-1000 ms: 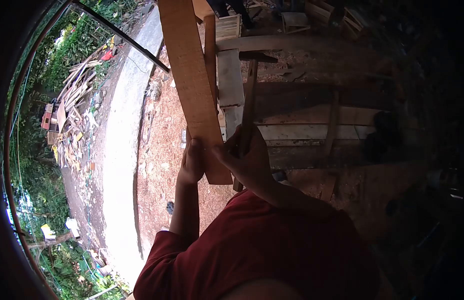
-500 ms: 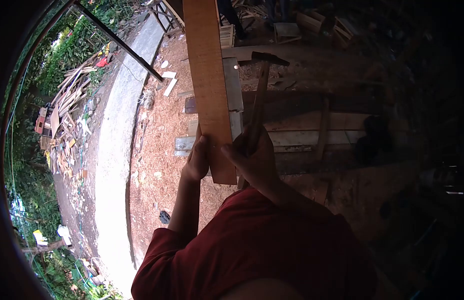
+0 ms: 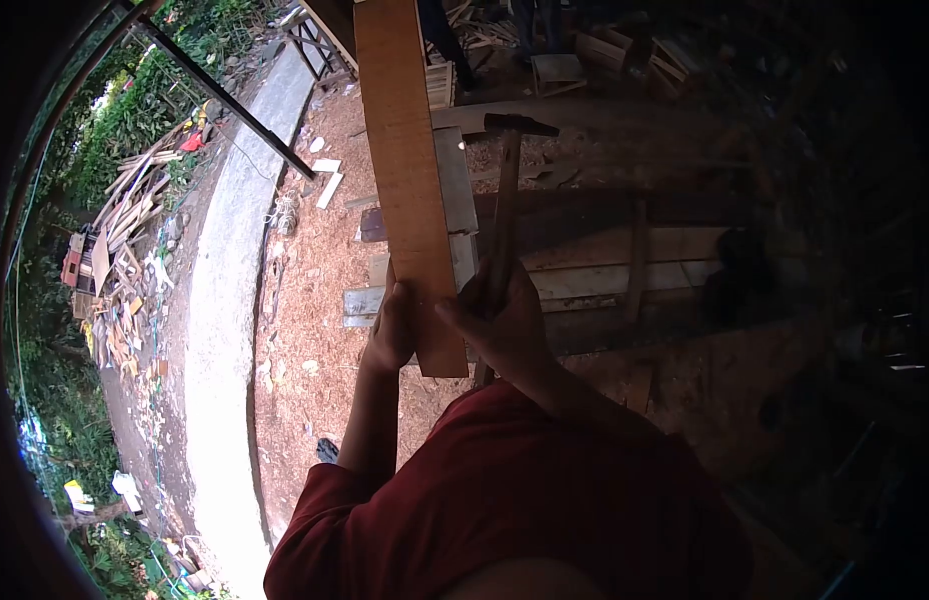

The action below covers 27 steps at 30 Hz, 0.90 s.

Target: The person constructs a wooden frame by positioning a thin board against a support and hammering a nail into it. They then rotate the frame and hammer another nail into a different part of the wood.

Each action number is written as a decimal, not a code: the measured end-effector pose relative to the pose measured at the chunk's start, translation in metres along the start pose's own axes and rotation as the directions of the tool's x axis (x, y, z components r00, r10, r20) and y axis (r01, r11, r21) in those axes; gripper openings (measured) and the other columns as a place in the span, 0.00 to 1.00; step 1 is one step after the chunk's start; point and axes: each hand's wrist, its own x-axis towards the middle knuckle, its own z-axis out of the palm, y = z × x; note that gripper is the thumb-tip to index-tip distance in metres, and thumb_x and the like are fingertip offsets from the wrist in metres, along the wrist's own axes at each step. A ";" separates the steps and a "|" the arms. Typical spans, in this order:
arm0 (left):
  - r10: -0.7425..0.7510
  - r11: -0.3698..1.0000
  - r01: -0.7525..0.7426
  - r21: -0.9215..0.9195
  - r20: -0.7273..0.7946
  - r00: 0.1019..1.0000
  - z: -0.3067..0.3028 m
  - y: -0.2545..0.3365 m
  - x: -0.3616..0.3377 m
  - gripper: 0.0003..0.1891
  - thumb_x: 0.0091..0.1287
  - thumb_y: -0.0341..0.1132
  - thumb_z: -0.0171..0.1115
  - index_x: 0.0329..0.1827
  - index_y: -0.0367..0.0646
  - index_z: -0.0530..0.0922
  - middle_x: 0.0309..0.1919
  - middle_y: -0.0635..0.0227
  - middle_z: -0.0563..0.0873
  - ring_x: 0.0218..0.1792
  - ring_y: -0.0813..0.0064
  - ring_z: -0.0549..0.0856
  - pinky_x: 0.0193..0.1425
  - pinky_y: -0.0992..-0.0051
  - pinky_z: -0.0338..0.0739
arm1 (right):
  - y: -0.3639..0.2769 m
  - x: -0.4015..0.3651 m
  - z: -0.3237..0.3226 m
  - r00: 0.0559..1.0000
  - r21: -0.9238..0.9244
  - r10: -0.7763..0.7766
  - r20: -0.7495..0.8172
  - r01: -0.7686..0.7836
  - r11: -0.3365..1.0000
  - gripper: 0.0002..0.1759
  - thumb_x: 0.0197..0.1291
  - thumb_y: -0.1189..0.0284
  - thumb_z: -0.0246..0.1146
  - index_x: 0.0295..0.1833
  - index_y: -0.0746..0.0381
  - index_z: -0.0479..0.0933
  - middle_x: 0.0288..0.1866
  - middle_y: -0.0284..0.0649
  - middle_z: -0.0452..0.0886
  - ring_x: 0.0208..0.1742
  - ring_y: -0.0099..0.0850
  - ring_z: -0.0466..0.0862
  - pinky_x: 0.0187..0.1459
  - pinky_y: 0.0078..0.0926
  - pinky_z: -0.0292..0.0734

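A long flat wooden board [image 3: 400, 150] rises away from me, its near end between my hands. My left hand [image 3: 392, 330] grips the board's left edge close to that end, thumb on its face. My right hand [image 3: 510, 325] is wrapped around the handle of a hammer [image 3: 507, 185], whose dark head points up and away. The right thumb also presses on the board's right edge. Fingers behind the board are hidden. Beneath the hands, pale planks [image 3: 585, 284] lie across a work surface, partly covered by the board.
Wood shavings [image 3: 300, 330] cover the ground, bordered by a concrete strip [image 3: 210, 330] on the left. A slanting dark pole [image 3: 225, 97] stands at upper left. Scrap wood [image 3: 130, 215] is heaped beyond. At the back, a person's legs [image 3: 445, 40] show near wooden crates [image 3: 558, 72]. The right side is very dark.
The board and hammer have shifted slightly left in view, together with the background. Both hands keep their hold.
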 end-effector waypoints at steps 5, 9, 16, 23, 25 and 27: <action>0.061 0.998 -0.061 -0.021 0.009 0.998 0.000 0.004 0.000 0.37 0.83 0.53 0.34 0.85 0.33 0.46 0.79 0.48 0.65 0.78 0.54 0.69 0.80 0.59 0.65 | 0.004 0.001 0.007 0.999 0.006 -0.034 0.004 0.034 0.999 0.25 0.59 0.76 0.78 0.53 0.59 0.68 0.35 0.27 0.77 0.33 0.13 0.77 0.35 0.15 0.75; -0.006 0.999 0.007 -0.043 0.024 1.000 -0.008 0.004 -0.005 0.38 0.83 0.54 0.35 0.85 0.33 0.47 0.80 0.48 0.64 0.79 0.55 0.68 0.81 0.59 0.65 | 0.005 0.001 0.007 1.000 -0.010 0.016 -0.007 -0.016 1.000 0.26 0.58 0.73 0.79 0.51 0.61 0.69 0.35 0.29 0.75 0.35 0.15 0.78 0.36 0.17 0.77; 0.006 0.999 -0.003 -0.047 0.063 0.998 -0.024 -0.010 -0.005 0.39 0.84 0.53 0.35 0.86 0.32 0.44 0.81 0.49 0.61 0.81 0.58 0.64 0.83 0.61 0.60 | -0.004 0.002 0.007 0.985 0.054 0.174 0.006 -0.174 0.983 0.22 0.59 0.72 0.79 0.48 0.61 0.70 0.32 0.29 0.75 0.29 0.14 0.76 0.29 0.18 0.74; 0.049 0.999 -0.049 -0.009 0.142 0.989 -0.050 -0.033 -0.004 0.38 0.84 0.49 0.37 0.86 0.32 0.40 0.82 0.49 0.59 0.82 0.60 0.61 0.83 0.63 0.58 | 0.001 -0.002 0.017 0.992 0.132 0.126 -0.015 -0.123 0.984 0.24 0.60 0.73 0.78 0.48 0.60 0.67 0.30 0.30 0.74 0.21 0.15 0.74 0.19 0.17 0.69; 0.055 0.998 -0.057 0.014 0.109 0.992 -0.034 -0.013 -0.005 0.37 0.84 0.47 0.38 0.86 0.32 0.39 0.82 0.49 0.59 0.82 0.60 0.62 0.82 0.64 0.59 | 0.002 -0.002 0.019 0.993 0.115 0.117 -0.019 -0.114 0.987 0.23 0.60 0.73 0.78 0.48 0.60 0.67 0.30 0.30 0.74 0.21 0.14 0.73 0.19 0.16 0.69; 0.053 0.998 -0.056 0.037 0.073 0.996 -0.029 -0.004 -0.006 0.37 0.84 0.44 0.38 0.87 0.33 0.38 0.82 0.49 0.59 0.81 0.61 0.62 0.82 0.65 0.59 | 0.003 -0.003 0.022 0.993 0.102 0.117 -0.025 -0.114 0.988 0.23 0.61 0.72 0.78 0.47 0.59 0.67 0.30 0.30 0.74 0.21 0.14 0.73 0.18 0.16 0.68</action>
